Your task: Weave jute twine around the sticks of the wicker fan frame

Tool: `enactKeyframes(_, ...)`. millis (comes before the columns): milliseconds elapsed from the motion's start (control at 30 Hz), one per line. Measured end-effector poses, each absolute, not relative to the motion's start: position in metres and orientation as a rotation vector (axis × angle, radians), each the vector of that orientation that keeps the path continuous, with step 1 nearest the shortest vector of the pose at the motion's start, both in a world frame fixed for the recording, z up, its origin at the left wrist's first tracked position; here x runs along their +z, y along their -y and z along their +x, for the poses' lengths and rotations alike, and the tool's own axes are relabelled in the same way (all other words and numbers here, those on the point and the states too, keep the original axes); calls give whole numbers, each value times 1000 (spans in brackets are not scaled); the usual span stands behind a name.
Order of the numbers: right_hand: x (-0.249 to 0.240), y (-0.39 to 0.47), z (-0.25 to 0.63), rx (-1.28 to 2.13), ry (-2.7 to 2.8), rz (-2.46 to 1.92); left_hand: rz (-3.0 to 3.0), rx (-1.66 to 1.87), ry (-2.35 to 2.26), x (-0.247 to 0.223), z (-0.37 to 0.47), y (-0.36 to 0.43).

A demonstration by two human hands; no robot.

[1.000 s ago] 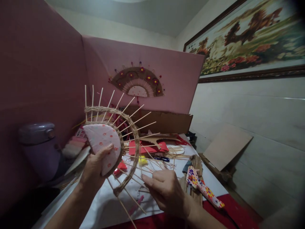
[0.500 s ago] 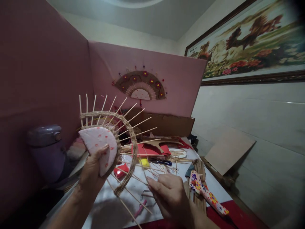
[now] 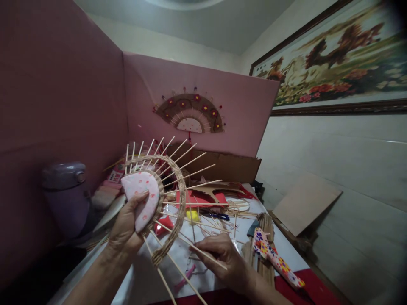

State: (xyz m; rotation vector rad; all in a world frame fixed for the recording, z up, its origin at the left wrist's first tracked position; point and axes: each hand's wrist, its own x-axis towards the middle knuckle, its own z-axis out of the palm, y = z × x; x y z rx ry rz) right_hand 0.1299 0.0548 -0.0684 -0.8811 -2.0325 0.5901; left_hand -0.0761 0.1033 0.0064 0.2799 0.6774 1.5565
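My left hand (image 3: 129, 220) grips a half-made fan (image 3: 148, 199) by its white half-round centre with red spots, thumb on the front face. Thin wooden sticks radiate from this centre, and a braided twine band (image 3: 183, 190) runs in an arc across them. At the fan's lower right, my right hand (image 3: 219, 256) is closed, with thumb and forefinger pinched on a thin strand of twine (image 3: 192, 226). One stick (image 3: 208, 256) passes in front of its fingers. The other fingers are curled and partly hidden.
A finished fan (image 3: 190, 112) hangs on the pink partition. On the white table lie red (image 3: 163, 225) and yellow packets (image 3: 192, 216), loose sticks, a pink tool (image 3: 185, 277), cardboard strips (image 3: 265, 224) and a flower-patterned object (image 3: 276, 258). A purple flask (image 3: 65, 199) stands left.
The fan has shifted right and slightly turned in my left hand. My right hand has come up against the lower sticks, and one stick now crosses in front of its fingers.
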Motion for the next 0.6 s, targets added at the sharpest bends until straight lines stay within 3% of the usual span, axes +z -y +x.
enactKeyframes(600,-75,-51,122,236,2164,-883,351,1356,-517,-7,-60,-95)
